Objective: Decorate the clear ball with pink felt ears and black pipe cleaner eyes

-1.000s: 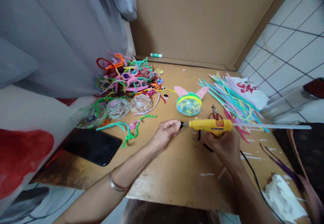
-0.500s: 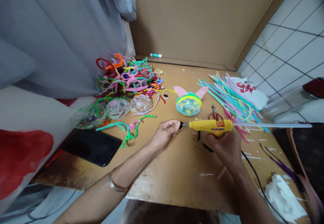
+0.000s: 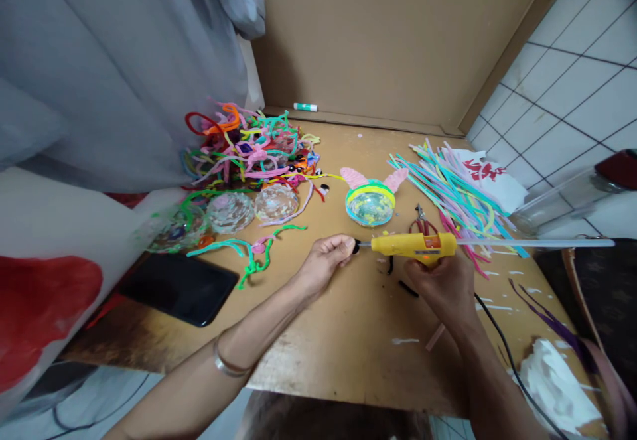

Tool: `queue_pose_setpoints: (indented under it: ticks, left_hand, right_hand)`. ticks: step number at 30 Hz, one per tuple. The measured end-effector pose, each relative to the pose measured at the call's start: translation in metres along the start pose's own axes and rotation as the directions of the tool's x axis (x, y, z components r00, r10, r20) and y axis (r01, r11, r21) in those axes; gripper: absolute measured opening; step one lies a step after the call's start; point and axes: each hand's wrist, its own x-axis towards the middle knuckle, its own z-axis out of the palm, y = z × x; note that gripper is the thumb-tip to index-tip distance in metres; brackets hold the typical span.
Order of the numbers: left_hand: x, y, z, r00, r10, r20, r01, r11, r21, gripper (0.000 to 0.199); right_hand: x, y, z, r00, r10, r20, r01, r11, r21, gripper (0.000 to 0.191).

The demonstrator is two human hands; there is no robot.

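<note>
My right hand [image 3: 440, 287] is wrapped round the handle of a yellow hot glue gun [image 3: 411, 245], which points left. A long clear glue stick [image 3: 537, 243] sticks out of its back end. Pinched between the thumb and finger of my left hand [image 3: 331, 257] is a small black piece [image 3: 356, 247], too small to make out fully; the nozzle tip meets it. Just beyond the gun sits a clear dome [image 3: 371, 206] wrapped in yellow and teal pipe cleaner, with two pink ears. Red-handled pliers [image 3: 423, 221] and short black pieces [image 3: 409, 289] lie close by.
A tangled heap of pipe cleaners [image 3: 253, 148] and clear domes [image 3: 229, 212] lie at the left, near a black phone [image 3: 180, 287]. Straight pipe cleaners [image 3: 448, 181] lie at the right. The gun's cord [image 3: 507, 347] runs past crumpled white tissue [image 3: 557, 387]. A glue stick tube [image 3: 305, 107] stands at the back.
Almost nothing differs. Both hands hold the same pose, with the nozzle still at the black piece; the view has shifted very slightly.
</note>
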Motion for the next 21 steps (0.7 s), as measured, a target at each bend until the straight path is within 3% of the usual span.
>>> queue_pose_setpoints:
  ticks: [6, 13, 21]
  left_hand:
    - [0.000, 0.001, 0.000, 1.000, 0.006, -0.004, -0.006, 1.000, -0.012, 0.048]
    - [0.000, 0.001, 0.000, 0.999, -0.013, -0.031, 0.012, 1.000, -0.024, 0.048]
    - [-0.002, 0.000, 0.005, 0.998, -0.043, -0.052, 0.043, 0.999, 0.005, 0.048]
  right_hand:
    - [-0.001, 0.005, -0.001, 0.999, 0.035, 0.012, -0.036, 0.998, 0.041, 0.012]
    - [0.018, 0.021, -0.014, 0.966, 0.244, -0.084, -0.235, 0.966, 0.107, 0.021]
    - [0.039, 0.061, -0.004, 0.949, 0.305, -0.079, -0.315, 0.928, -0.200, 0.048]
